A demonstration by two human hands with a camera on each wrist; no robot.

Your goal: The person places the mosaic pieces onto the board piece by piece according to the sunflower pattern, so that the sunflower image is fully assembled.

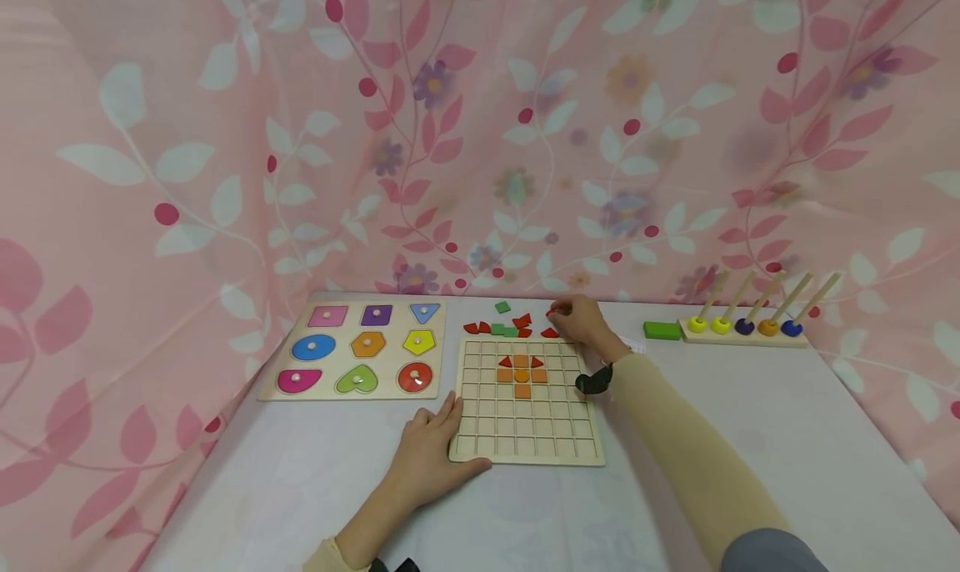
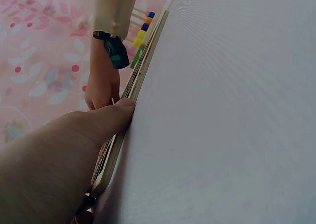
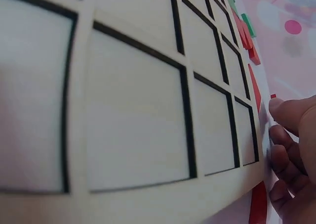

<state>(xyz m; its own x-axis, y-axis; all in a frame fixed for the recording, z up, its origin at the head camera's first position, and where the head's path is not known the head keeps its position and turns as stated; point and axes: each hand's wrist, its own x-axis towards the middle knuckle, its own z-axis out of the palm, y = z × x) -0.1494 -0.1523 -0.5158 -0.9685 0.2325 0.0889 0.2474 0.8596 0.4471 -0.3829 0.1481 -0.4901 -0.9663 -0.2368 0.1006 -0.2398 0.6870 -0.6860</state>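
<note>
The square wooden grid board [image 1: 528,451] lies flat on the table. On its grid are several orange square tiles [image 1: 522,392] in a cross, an orange disc [image 1: 522,376] at their middle, and two red triangles [image 1: 537,362] at the upper corners. My left hand [image 1: 431,451] rests at the board's near left corner, fingers extended along the left side and thumb along the near edge. Beyond the far right corner, my right hand [image 1: 581,320] pinches a small red piece [image 1: 553,311] between thumb and fingertips; the fingers mostly cover it in the right wrist view.
Loose red pieces [image 1: 522,321] and green pieces [image 1: 502,307] lie behind the board. To the left is a shape puzzle with knobbed pieces [image 1: 345,393]. A peg stand with coloured beads [image 1: 742,337] and a green block [image 1: 662,331] stand at the right, before a floral curtain [image 1: 480,138].
</note>
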